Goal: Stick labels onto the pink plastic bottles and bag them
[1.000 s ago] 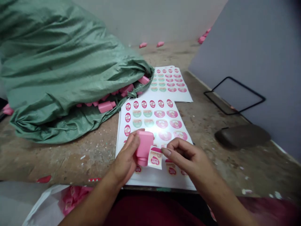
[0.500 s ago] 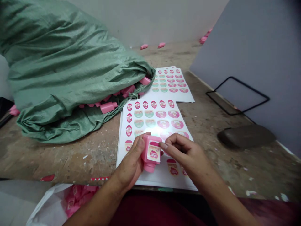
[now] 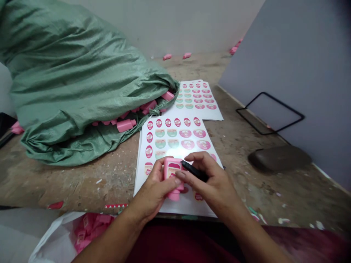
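- Two bare hands are working low over a glossy white label sheet [image 3: 189,208] on a gritty, stained workbench [image 3: 82,182].
- The left hand [image 3: 152,188] is gripping a pink plastic bottle [image 3: 172,179] just above the sheet's lower part, its fingers [image 3: 161,166] curled together and clamped on the squarish body.
- The right hand [image 3: 216,184] is pinching a slim black stick [image 3: 194,171], perhaps a marker, with its fingers [image 3: 193,157] closed together, and the stick's tip is reaching the bottle.
- A printed label [image 3: 173,170] is sitting on the bottle, partly hidden by fingers.
- Gaps are showing in the sheet's lower rows, but most oval and round labels are remaining in place, and a second sheet [image 3: 216,116] is lying behind it, well filled.
- Many pink bottles [image 3: 124,125] are spilling from a woven green sack [image 3: 68,73] — unlabelled, as far as can be seen — while apparently labelled ones [image 3: 90,230] are lying in a thin white plastic bag [image 3: 52,233].
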`<control>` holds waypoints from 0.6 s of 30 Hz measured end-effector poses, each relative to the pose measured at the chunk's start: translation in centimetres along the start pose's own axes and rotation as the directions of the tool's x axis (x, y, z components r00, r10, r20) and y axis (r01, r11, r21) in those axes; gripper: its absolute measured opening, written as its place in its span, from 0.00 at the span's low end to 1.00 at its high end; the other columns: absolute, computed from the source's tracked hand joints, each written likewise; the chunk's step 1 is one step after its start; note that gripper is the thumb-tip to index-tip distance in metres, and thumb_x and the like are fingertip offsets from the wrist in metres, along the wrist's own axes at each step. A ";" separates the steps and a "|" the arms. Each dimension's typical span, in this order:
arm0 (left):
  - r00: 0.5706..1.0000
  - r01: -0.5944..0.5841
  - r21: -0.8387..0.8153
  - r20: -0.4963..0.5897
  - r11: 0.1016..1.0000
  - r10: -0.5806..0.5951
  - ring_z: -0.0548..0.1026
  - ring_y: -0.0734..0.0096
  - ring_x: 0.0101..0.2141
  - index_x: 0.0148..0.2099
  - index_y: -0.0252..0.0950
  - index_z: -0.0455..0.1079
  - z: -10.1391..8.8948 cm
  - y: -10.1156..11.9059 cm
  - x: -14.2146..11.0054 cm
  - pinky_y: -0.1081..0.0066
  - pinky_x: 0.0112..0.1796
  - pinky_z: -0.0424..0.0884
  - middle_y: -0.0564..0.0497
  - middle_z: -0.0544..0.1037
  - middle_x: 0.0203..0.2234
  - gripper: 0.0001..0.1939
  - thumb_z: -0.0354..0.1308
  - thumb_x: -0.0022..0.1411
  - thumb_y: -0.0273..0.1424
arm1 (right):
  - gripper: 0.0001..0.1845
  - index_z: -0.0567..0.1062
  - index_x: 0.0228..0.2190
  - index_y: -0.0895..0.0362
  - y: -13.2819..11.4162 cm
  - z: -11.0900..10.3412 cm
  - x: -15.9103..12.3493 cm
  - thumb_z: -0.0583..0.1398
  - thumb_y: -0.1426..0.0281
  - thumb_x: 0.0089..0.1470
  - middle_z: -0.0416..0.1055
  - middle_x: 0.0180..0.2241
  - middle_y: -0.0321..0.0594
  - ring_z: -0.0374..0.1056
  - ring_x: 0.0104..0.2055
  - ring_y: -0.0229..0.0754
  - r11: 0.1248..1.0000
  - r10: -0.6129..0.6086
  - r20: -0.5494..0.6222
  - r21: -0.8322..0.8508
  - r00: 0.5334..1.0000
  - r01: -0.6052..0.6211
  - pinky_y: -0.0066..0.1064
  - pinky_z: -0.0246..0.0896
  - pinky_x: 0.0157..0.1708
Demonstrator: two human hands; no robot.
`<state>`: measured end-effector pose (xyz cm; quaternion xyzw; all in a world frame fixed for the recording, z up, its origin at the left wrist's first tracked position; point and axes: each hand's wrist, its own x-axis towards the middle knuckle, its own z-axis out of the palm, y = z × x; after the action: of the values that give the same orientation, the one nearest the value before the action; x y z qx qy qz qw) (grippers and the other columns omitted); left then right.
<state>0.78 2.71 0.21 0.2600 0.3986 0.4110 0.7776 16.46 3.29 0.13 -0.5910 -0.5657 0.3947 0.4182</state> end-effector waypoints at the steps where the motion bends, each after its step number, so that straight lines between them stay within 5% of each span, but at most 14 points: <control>1: 1.000 0.005 0.002 0.000 1.000 -0.005 0.76 0.67 0.40 0.51 0.38 0.65 0.0 0.0 -0.1 0.67 0.41 0.72 0.49 0.76 0.42 0.25 0.69 0.52 0.28 | 0.15 0.69 0.36 0.51 0.1 0.1 0.1 0.65 0.58 0.50 0.63 0.21 0.29 0.61 0.24 0.38 1.000 0.009 -0.006 0.026 1.000 -0.009 0.29 0.56 0.23; 6: 0.996 0.078 -0.050 -0.030 0.996 -0.080 0.78 0.62 0.44 0.51 0.39 0.63 -0.1 0.1 -0.4 0.66 0.41 0.74 0.46 0.77 0.46 0.29 0.71 0.49 0.25 | 0.12 0.68 0.36 0.51 1.0 -0.3 0.2 0.63 0.59 0.53 0.67 0.23 0.30 0.64 0.25 0.39 0.999 -0.014 -0.052 0.041 0.999 0.016 0.30 0.58 0.25; 11: 0.994 0.074 -0.187 -0.066 0.980 -0.087 0.79 0.59 0.41 0.53 0.38 0.64 0.0 -0.2 -0.1 0.63 0.37 0.76 0.43 0.78 0.44 0.22 0.62 0.62 0.43 | 0.11 0.71 0.39 0.51 1.2 -1.1 -1.3 0.55 0.58 0.63 0.73 0.29 0.36 0.69 0.30 0.41 0.990 -0.089 0.034 -0.103 0.995 0.092 0.33 0.62 0.30; 18: 0.992 -0.041 0.005 -0.120 0.999 0.041 0.77 0.64 0.43 0.56 0.42 0.65 0.7 -1.0 -0.1 0.67 0.43 0.72 0.48 0.78 0.42 0.24 0.61 0.62 0.46 | 0.10 0.76 0.34 0.52 0.7 -1.2 -2.2 0.56 0.64 0.61 0.75 0.23 0.34 0.64 0.23 0.41 0.864 -0.323 -0.035 -0.420 0.946 0.279 0.34 0.56 0.29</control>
<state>1.76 2.01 -0.13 0.2440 0.4398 0.4413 0.7432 17.67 1.00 -0.13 -0.5895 -0.6984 0.1660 0.3704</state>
